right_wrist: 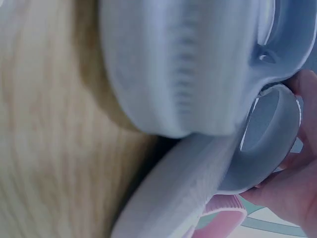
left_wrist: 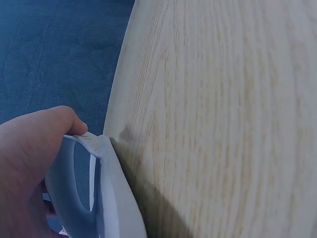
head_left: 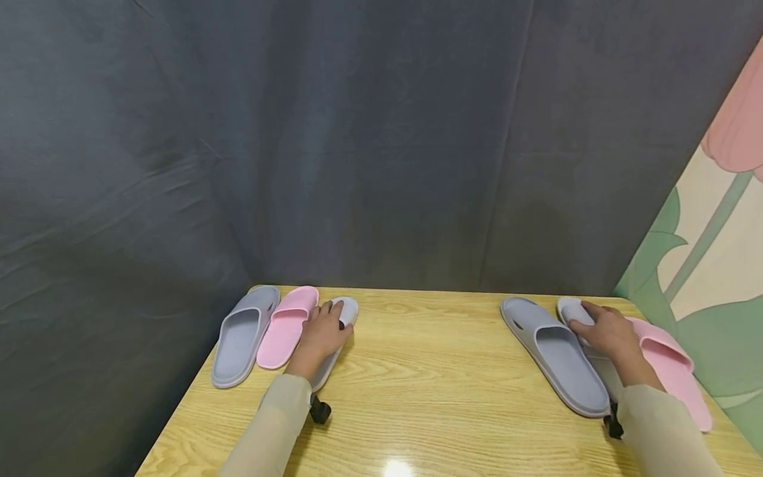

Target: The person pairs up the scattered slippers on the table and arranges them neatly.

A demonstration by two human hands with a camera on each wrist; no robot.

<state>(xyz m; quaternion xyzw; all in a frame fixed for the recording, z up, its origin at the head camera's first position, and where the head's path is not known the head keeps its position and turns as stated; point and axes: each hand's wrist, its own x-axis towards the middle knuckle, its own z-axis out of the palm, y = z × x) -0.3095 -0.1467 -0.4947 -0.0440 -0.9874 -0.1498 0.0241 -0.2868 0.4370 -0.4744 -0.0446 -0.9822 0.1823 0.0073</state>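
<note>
At the left side of the table, my left hand (head_left: 324, 329) grips a pale grey slipper (head_left: 350, 309) across its upper. The left wrist view shows the thumb on the edge of that slipper (left_wrist: 119, 198), its sole low against the wood; most fingers are hidden. Over at the right, my right hand (head_left: 610, 336) holds another pale grey slipper (head_left: 573, 310) by its upper, thumb on the left side. That slipper (right_wrist: 168, 193) stands between a blue-grey slipper (right_wrist: 173, 64) and a pink one (right_wrist: 225, 213). My forearms hide parts of both held slippers.
Left of my left hand lie a pink slipper (head_left: 279, 341) and a blue-grey slipper (head_left: 238, 344). The wooden table (head_left: 429, 358) spans between the two groups. Dark cloth (head_left: 381, 146) hangs behind and left; a flower-painted wall (head_left: 715, 265) borders the right.
</note>
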